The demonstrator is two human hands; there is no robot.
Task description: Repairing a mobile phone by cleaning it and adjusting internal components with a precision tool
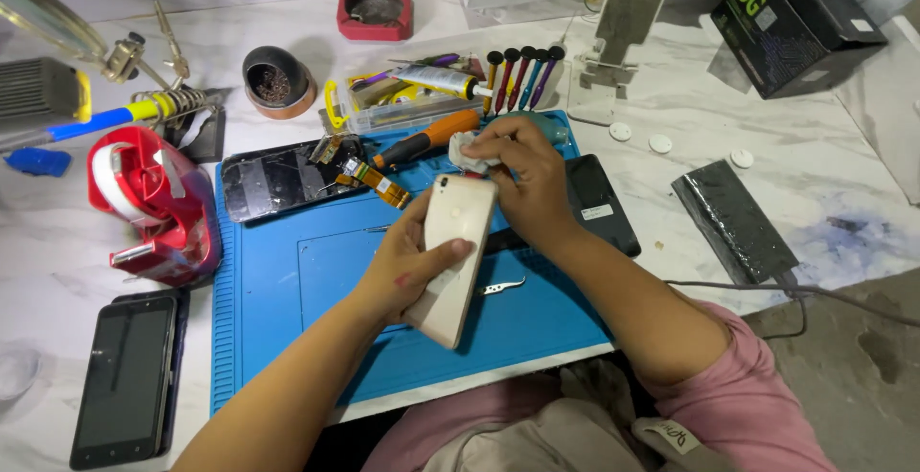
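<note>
Currently the left hand [407,266] is wrapped around a gold phone body [450,259], fingers closed along its long edges, back cover facing up, held tilted just above the blue work mat [287,290]. Right hand [522,180] is pinched shut on a small white wad of cloth [467,156], pressed against the phone's top end near the camera corner.

Step in hand, as I read it: wiping or cleaning the top edge of the back cover. Can't tell if the cloth is damp, or whether the cover is seated or loose.

Next move, my guess: needs light, even pressure along the edge while the left hand keeps the body steady, then a check of the seam.

Around it:
- metal tweezers [502,288] on the mat, just beside the phone's lower half
- orange-handled screwdriver [428,139] and a flex cable [374,181] at the mat's top edge
- cracked screen panel [278,177] on the mat's top left
- dark phone [601,204] lying flat to the right, partly under the right wrist
- another black phone [125,376] off the mat, lower left
- red tape dispenser [153,204] left of the mat
- row of precision screwdrivers [522,74] in a clear tray behind
</note>
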